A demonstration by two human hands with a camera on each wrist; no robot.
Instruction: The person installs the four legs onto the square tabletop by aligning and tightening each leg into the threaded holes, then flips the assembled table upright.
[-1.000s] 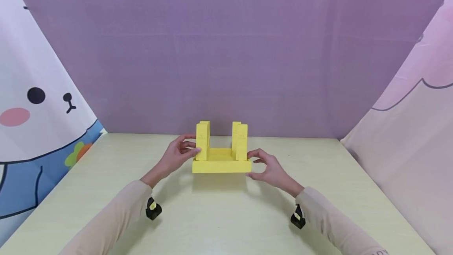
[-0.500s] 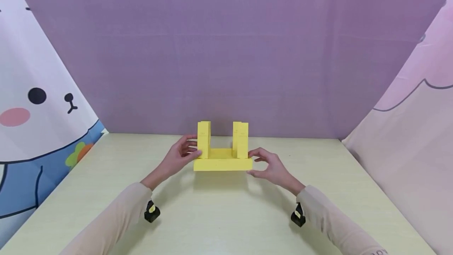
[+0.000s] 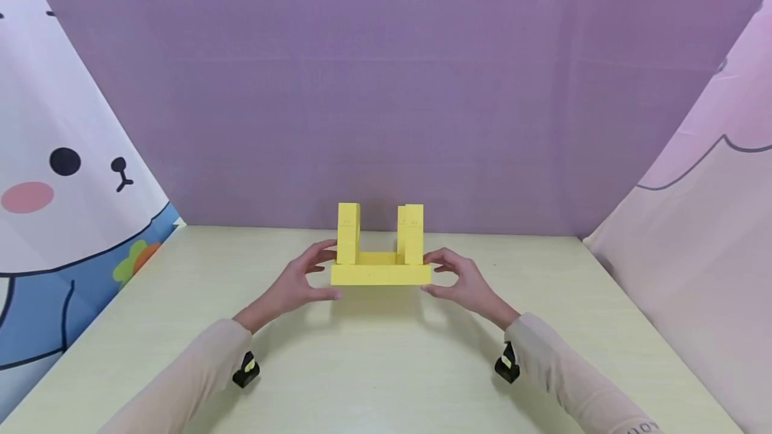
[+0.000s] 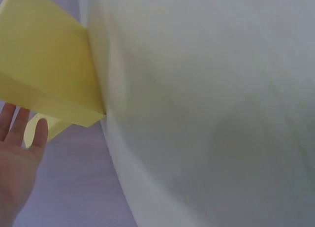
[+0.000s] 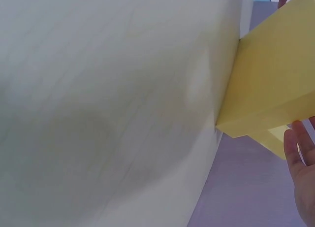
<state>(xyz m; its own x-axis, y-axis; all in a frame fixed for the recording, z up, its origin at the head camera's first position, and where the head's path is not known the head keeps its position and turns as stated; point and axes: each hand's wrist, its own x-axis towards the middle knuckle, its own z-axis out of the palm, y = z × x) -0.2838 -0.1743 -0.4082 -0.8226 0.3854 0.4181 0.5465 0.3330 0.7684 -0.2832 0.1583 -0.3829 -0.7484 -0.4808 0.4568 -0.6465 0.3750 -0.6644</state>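
Observation:
A yellow object (image 3: 381,274), a flat thick slab with several upright posts, is between my two hands in the head view. The slab seems raised off the table, as the wrist views show a broad underside. My left hand (image 3: 295,281) holds its left side. The fingers are by the left post and the thumb lies low at the slab's front corner. My right hand (image 3: 466,286) holds the right side, with fingers by the right post and thumb under the corner. In the left wrist view, fingertips (image 4: 19,116) meet the slab's edge. Some fingers are hidden behind the posts.
A pale table (image 3: 374,374) lies beneath, with the object's shadow on it. Behind stands a purple cloth (image 3: 386,92). Printed cartoon curtains hang at the left (image 3: 60,233) and right (image 3: 712,253). Each wrist wears a small black camera.
The slab's front edge has risen slightly, and less of its top shows. My left thumb has come off the post and moved down to the slab's front corner. My right hand has barely moved.

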